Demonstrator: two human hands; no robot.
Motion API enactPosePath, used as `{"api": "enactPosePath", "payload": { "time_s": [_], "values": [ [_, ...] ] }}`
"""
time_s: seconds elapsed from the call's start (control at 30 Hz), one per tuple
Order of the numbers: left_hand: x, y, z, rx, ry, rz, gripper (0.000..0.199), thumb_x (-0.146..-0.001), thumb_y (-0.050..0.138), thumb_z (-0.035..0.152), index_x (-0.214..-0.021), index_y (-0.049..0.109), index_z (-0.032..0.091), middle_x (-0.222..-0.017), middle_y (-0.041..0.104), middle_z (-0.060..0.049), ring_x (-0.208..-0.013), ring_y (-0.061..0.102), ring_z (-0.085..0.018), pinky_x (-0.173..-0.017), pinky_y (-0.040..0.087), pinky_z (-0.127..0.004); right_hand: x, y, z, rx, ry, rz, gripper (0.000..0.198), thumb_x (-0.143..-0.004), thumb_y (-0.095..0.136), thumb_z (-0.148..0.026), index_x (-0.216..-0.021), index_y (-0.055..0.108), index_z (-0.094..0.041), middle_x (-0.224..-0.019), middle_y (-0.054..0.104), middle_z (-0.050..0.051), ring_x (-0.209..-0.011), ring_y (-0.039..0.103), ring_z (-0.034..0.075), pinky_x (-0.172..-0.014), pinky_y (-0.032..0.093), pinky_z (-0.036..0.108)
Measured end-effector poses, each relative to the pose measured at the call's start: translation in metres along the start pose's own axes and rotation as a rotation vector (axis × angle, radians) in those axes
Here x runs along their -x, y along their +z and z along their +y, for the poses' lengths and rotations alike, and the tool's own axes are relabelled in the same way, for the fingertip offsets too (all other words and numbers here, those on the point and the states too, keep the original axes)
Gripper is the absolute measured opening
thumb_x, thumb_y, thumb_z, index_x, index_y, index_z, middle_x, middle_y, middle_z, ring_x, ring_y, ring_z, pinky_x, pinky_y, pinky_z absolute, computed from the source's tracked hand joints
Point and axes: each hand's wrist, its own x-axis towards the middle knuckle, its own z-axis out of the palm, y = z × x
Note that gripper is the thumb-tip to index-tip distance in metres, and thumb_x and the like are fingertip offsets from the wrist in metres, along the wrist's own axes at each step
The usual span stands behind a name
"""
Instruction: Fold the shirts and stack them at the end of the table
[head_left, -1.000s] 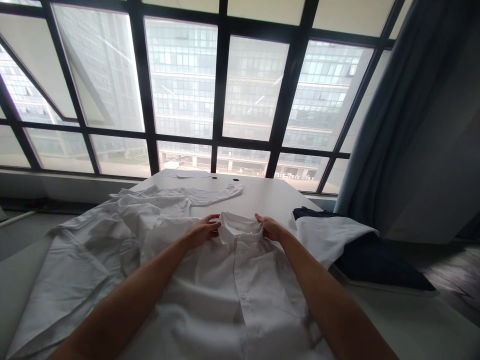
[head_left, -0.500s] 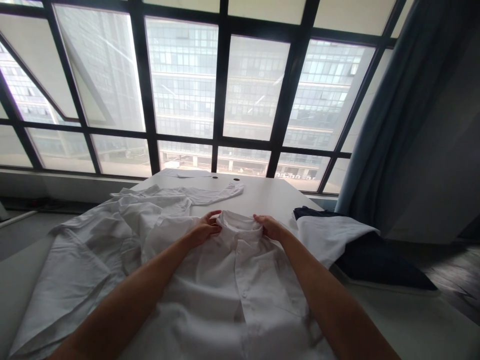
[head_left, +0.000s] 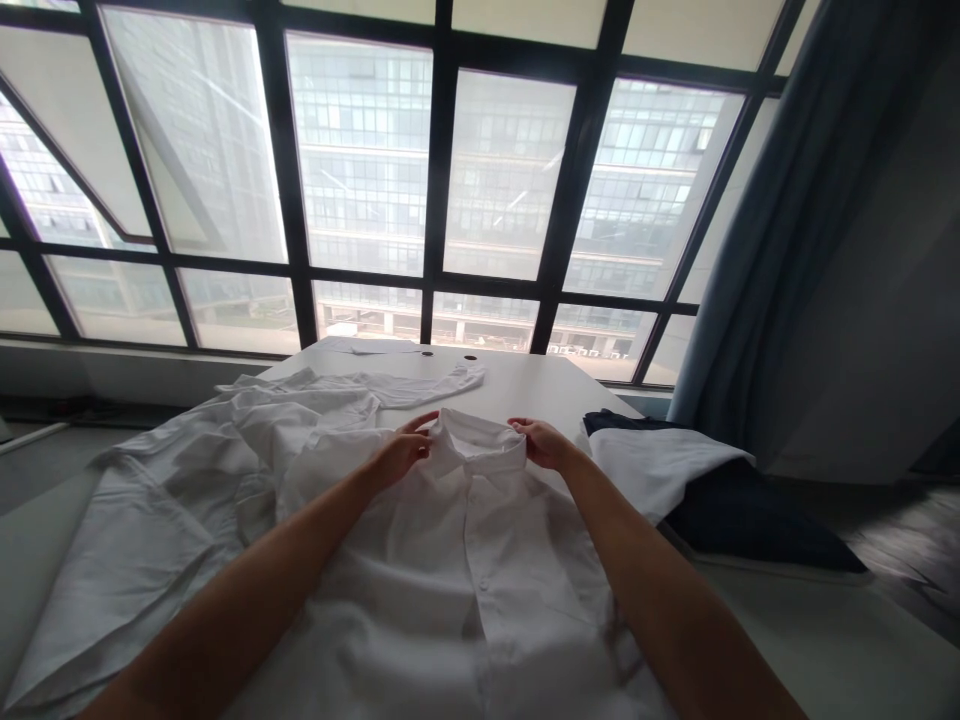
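A white button-up shirt lies front up before me, its collar pointing away and its button strip running toward me. My left hand is closed on the left side of the collar, fingers on its edge. On the opposite side, my right hand pinches the collar's right end. Between both hands the collar stands up as a loop, with the inside of its back showing. The lower part of the shirt runs out of view below my forearms.
Another white garment lies rumpled on the left, one sleeve stretched across the white table. Folded dark navy cloth with a white piece over it rests at the right. Beyond are windows and a blue-grey curtain.
The collar has been raised slightly and stands more upright between my hands. My left hand has shifted a little up and left. The other garments lie as before.
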Motion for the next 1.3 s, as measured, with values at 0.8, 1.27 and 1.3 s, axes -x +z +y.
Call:
{"api": "enactPosePath", "payload": {
  "time_s": [0.8, 1.27, 1.3],
  "values": [
    [-0.005, -0.004, -0.008, -0.912, 0.408, 0.451, 0.019, -0.087, 0.057, 0.026, -0.071, 0.066, 0.02, -0.085, 0.059, -0.005, -0.084, 0.057, -0.022, -0.087, 0.043, -0.033, 0.02, 0.028, -0.018, -0.047, 0.063, -0.191, 0.016, -0.087, 0.069, -0.019, -0.101, 0.061, -0.016, -0.075, 0.06, -0.001, -0.057, 0.056, 0.01, -0.057, 0.049, 0.02],
    [0.02, 0.056, -0.029, -1.22, 0.533, -0.112, 0.023, -0.092, 0.056, 0.031, -0.073, 0.062, 0.022, -0.077, 0.064, -0.008, -0.08, 0.059, -0.024, -0.088, 0.039, -0.037, 0.014, 0.042, -0.018, -0.121, -0.07, -0.128, 0.039, -0.067, 0.061, -0.004, -0.104, 0.059, -0.014, -0.076, 0.06, 0.0, -0.06, 0.056, 0.011, -0.056, 0.047, 0.02],
    [0.02, 0.055, -0.029, -1.235, 0.54, -0.122, 0.025, -0.093, 0.055, 0.03, -0.07, 0.06, 0.022, -0.075, 0.063, -0.007, -0.077, 0.058, -0.023, -0.085, 0.04, -0.036, 0.013, 0.041, -0.018, -0.092, -0.064, -0.097, 0.041, -0.067, 0.059, -0.003, -0.106, 0.058, -0.014, -0.075, 0.059, 0.0, -0.06, 0.056, 0.012, -0.056, 0.048, 0.021]
  ]
}}
